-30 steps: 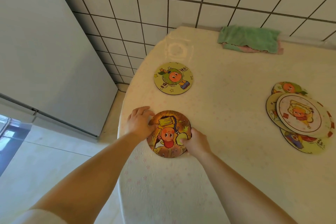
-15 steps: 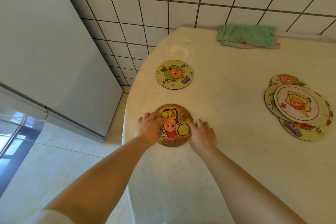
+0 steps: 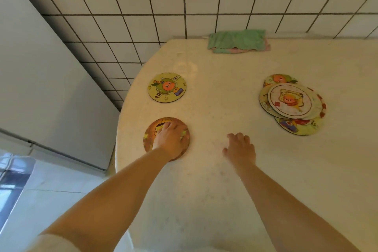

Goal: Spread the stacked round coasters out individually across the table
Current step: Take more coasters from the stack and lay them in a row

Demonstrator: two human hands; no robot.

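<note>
Along the rounded left edge of the cream speckled table [image 3: 235,190], two round cartoon-printed coasters lie singly: a yellow-green coaster [image 3: 167,87] farther back and an orange-brown coaster [image 3: 150,136] nearer, close to the rim where the top drops to the pale floor. A wide bare stretch of tabletop runs between these and the loose, overlapping pile of round coasters [image 3: 292,104] at the right, and more bare surface lies in front of the pile. At the back edge, against the white tiled wall [image 3: 184,2], sits a folded green cloth [image 3: 237,40] over a pink one.

The left hand [image 3: 170,141] lies flat on the orange-brown coaster, fingers spread loosely, pressing rather than gripping; it covers most of the picture. The right hand [image 3: 240,147] is apart from both coasters, fingers relaxed and slightly parted, holding nothing; whether it touches the tabletop I cannot tell.

The pile's lower coasters show only as slivers, so their count is unclear.
</note>
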